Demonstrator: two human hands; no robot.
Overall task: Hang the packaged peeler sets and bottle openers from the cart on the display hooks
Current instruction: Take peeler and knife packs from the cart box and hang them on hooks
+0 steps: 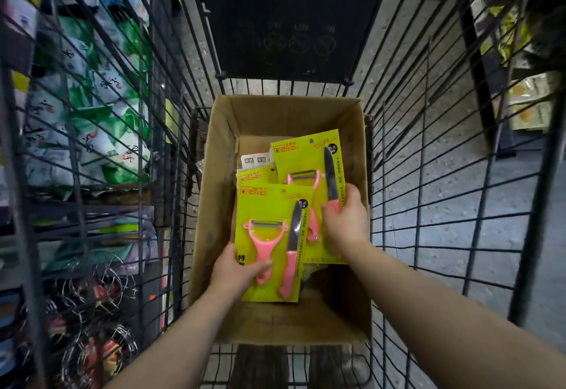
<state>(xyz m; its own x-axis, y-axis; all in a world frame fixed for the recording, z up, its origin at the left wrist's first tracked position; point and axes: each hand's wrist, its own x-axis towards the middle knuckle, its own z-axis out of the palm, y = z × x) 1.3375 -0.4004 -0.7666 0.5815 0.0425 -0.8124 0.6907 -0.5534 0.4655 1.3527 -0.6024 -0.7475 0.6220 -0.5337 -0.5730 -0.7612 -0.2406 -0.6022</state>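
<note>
Left hand (237, 269) grips near peeler set (272, 241) by its lower edge | right hand (346, 220) clasps far peeler set (309, 180) at its right side | both over cardboard box (214, 205) in cart (428, 205) | early: more packs (255, 174) left in box, nothing visibly hung, hooks unseen

Both bare forearms reach forward and down from the lower edge of the view, converging slightly. The left hand (237, 269) has its thumb lying across the front of what it holds, the other fingers hidden behind. The right hand (346, 220) sits further forward and higher, back of hand up, grip closed with thumb and fingers pinching.
</note>
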